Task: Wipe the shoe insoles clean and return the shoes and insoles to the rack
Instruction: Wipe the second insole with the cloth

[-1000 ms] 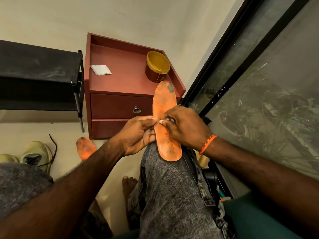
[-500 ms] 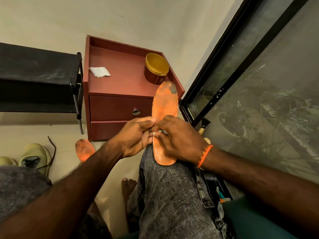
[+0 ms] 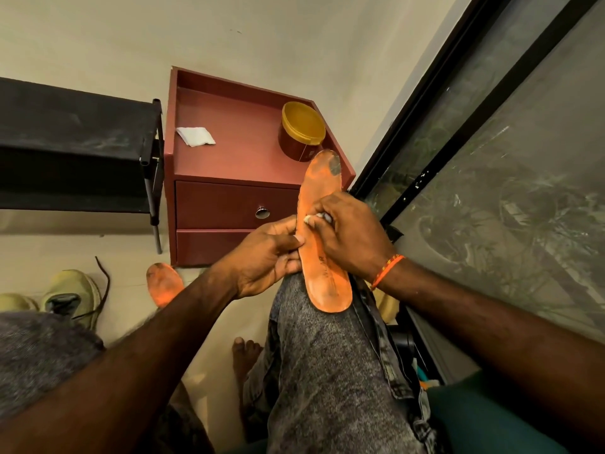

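A: Red table (image 3: 235,158), top surface: what was logged?
B: One folded white cloth (image 3: 195,136) toward its left; one round tub with a yellow lid (image 3: 302,131) at the right rear.
A: Floor (image 3: 65,247)?
B: One orange insole (image 3: 164,283), soiled at the toe; two pale yellow-green shoes (image 3: 70,294) left of it.
A: Knee (image 3: 314,319)?
B: One orange insole, second (image 3: 322,231), lay along it.

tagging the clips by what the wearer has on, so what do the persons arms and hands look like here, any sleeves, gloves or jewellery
Both forearms are bare, with no sleeves in view and no gloves on either hand. The right hand has a thin orange thread bracelet with some yellow in it around the wrist. The left hand and its wrist show no band, watch or ring. No markings are visible on either arm.
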